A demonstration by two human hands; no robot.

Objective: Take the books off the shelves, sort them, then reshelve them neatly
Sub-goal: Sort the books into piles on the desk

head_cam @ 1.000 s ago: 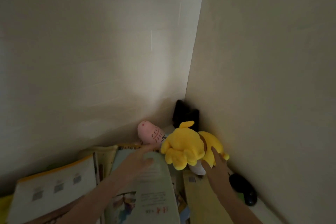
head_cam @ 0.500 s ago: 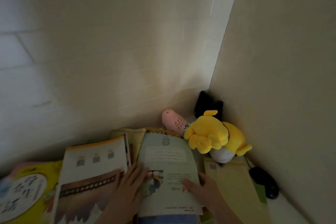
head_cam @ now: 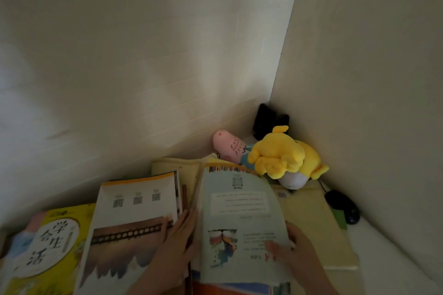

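Both hands have drawn back from the toys to the pale green book, which tops the heap, long axis running 6 to 12 o'clock. Past the yellow book and white book, the left hand lies flat along its 9 o'clock edge. The right hand grips its 4 o'clock edge, thumb on the cover. A pink plush and a yellow plush crowd its 1 o'clock corner, and a computer mouse lies at 3.

Yellow book, near left: cover title "学会生活". White book beside it: three QR codes. Pale green book: print illegible.
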